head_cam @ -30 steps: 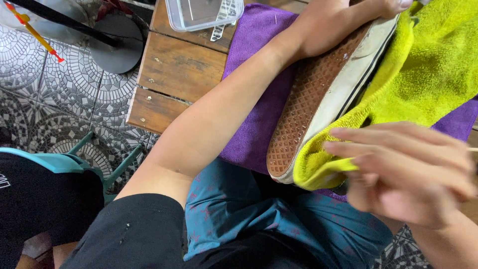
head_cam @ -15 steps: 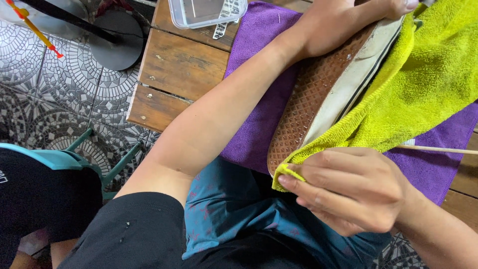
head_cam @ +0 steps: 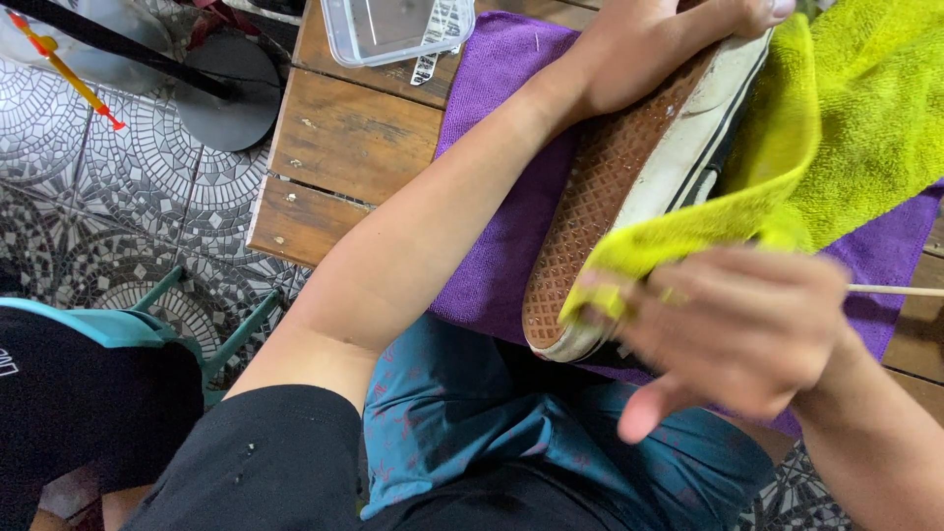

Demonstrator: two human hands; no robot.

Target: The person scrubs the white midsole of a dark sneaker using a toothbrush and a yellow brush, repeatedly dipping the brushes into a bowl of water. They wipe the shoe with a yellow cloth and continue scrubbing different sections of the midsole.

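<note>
- 1 shoe, lying sole-up on the purple cloth at the table edge; brown waffle sole, off-white sidewall w/ a dark stripe.
- 2 cloths: the purple one spread flat under the shoe, plus 1 yellow-green towel draped over the shoe's far side.
- L hand clamped on the shoe's upper end, fingers wrapped over the sole edge, thumb up top.
- R hand blurred; fingers closed on the towel's lower corner, pressing it vs. the sole's near end. Exact finger pinch can't be made out.
- 1 thin pale stick poking out to the right behind the R hand.
- 1 clear plastic box at top, on the wooden table; white label w/ dark print on its near right corner.
- Floor: patterned grey tiles, 1 dark round stand base, 1 teal stool lower left.
</note>
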